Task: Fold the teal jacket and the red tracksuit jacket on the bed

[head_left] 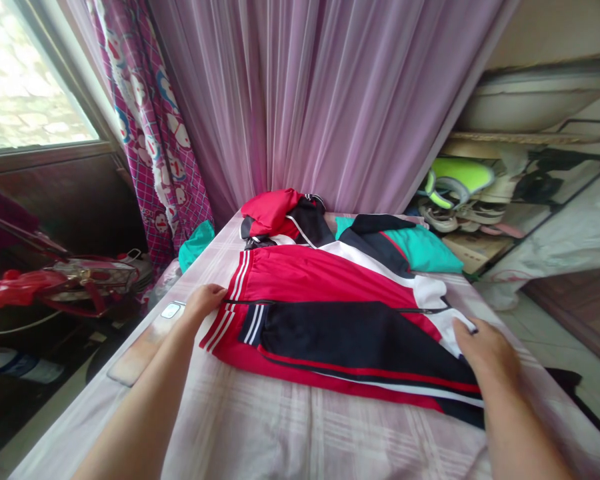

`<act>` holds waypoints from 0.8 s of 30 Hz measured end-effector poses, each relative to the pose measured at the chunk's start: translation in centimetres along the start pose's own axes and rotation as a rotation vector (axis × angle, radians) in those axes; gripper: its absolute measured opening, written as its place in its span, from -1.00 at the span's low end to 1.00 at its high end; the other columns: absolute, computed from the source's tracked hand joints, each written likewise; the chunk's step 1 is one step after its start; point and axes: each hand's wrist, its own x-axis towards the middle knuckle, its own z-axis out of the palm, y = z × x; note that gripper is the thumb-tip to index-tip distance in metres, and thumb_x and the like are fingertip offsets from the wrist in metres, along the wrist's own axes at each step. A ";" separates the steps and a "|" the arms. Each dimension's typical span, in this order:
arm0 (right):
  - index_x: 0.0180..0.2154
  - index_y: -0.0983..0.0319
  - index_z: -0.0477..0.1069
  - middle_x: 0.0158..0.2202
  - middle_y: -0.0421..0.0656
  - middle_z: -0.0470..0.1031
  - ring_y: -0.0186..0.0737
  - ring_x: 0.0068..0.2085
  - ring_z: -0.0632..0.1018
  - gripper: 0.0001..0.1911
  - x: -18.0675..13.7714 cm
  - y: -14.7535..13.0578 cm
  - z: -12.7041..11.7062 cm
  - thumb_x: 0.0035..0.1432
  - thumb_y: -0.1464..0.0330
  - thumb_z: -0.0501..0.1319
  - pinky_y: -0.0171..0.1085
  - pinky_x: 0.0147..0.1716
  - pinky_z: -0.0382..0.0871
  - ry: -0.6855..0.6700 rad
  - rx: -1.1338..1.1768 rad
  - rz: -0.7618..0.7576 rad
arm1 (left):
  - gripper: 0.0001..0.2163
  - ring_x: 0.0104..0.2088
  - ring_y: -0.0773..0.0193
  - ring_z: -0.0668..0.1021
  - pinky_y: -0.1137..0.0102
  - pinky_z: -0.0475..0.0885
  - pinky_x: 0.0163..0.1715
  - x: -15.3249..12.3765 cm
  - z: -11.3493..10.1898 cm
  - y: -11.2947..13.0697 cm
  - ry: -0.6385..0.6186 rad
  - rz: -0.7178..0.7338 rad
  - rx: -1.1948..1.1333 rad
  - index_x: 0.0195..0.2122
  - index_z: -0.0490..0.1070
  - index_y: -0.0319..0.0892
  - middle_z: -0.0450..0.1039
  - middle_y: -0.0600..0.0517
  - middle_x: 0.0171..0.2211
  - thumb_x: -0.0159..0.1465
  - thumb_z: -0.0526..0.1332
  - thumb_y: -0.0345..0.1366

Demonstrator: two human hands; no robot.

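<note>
A red, black and white zip-up track jacket point(325, 277) lies spread sideways on the checked cloth point(300, 433). One dark sleeve with red and white stripes is laid across its near half, the cuff close to the striped hem. At the hem, by the end of the zip, my left hand point(209, 301) is closed on the edge. My right hand point(490, 353) grips the white part at the collar end, thumb on top; its other fingers are mostly hidden. Beyond the far sleeve lie a crumpled red and black garment point(275, 212) and a folded teal and dark garment point(420, 248).
A phone point(143, 343) lies by the left edge, partly behind my left forearm. A teal bag point(197, 245) is beside that edge. Purple curtains point(320, 100) hang behind. Shoes point(480, 212) sit on a rack at right; a bicycle-like frame point(75, 283) stands at left.
</note>
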 end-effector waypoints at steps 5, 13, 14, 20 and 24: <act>0.09 0.30 0.49 -0.02 0.23 0.55 0.22 -0.07 0.58 -0.39 -0.1 -0.2 -0.2 0.31 0.11 -0.12 -0.03 -0.24 0.38 -0.015 -0.034 -0.006 | -0.68 -0.39 0.22 0.59 0.44 0.33 -0.46 0.5 0.0 0.3 -0.070 -0.027 0.013 -0.20 0.62 -0.14 0.63 -0.01 -0.37 0.22 0.16 -0.10; 0.14 0.33 0.46 0.03 0.24 0.53 0.22 -0.02 0.57 -0.34 -0.2 -0.7 -0.8 0.32 0.10 -0.15 -0.05 -0.21 0.36 -0.070 -0.048 0.005 | -0.73 -0.41 0.17 0.56 0.39 0.30 -0.43 1.3 0.0 1.3 -0.136 -0.016 0.060 -0.55 0.54 -0.13 0.53 -0.01 -0.56 0.15 0.23 -0.08; 0.13 0.33 0.46 0.02 0.24 0.53 0.20 -0.03 0.57 -0.35 -0.1 -0.6 -0.7 0.32 0.10 -0.14 -0.06 -0.21 0.36 -0.065 -0.044 0.007 | -0.73 -0.43 0.17 0.56 0.39 0.30 -0.43 1.3 0.1 1.5 -0.142 -0.015 0.057 -0.59 0.52 -0.12 0.51 0.00 -0.60 0.13 0.24 -0.09; 0.17 0.36 0.42 0.02 0.27 0.51 0.19 -0.03 0.56 -0.35 0.4 -0.3 -0.6 0.29 0.09 -0.08 -0.06 -0.18 0.35 -0.067 0.020 -0.011 | -0.79 -0.35 0.16 0.56 0.39 0.34 -0.38 0.8 0.4 1.4 -0.072 -0.017 -0.066 -0.53 0.47 -0.12 0.51 0.02 -0.53 0.10 0.25 -0.10; 0.14 0.37 0.42 0.03 0.28 0.51 0.21 -0.04 0.56 -0.38 0.3 -0.3 -0.7 0.32 0.12 -0.10 -0.04 -0.18 0.34 -0.098 0.012 -0.017 | -0.69 -0.41 0.21 0.55 0.41 0.36 -0.43 0.0 0.2 0.7 -0.087 -0.056 -0.264 -0.43 0.47 -0.16 0.47 0.07 -0.55 0.10 0.26 0.02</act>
